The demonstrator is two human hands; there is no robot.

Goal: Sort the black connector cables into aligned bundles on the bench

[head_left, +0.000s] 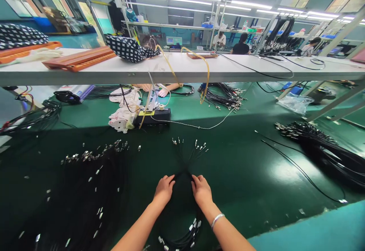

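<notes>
In the middle of the green bench a bundle of black cables [178,240] lies in a loop. Its two ends cross at the top and fan out into silvery metal terminals [196,144]. White tags ring the loop's near part. My left hand [164,188] is closed on the left side of the bundle just below the crossing. On the right side, my right hand [201,190] grips the same bundle, fingers wrapped round it. Parts of the cables are hidden behind my fingers.
A large spread of black cables [85,190] with metal ends covers the left. Another cable pile [319,140] lies at right, with loose cables [299,167] beside it. Ahead stand a black box [156,117] and a white shelf [182,64]; a co-worker's hands [163,91] show beneath it.
</notes>
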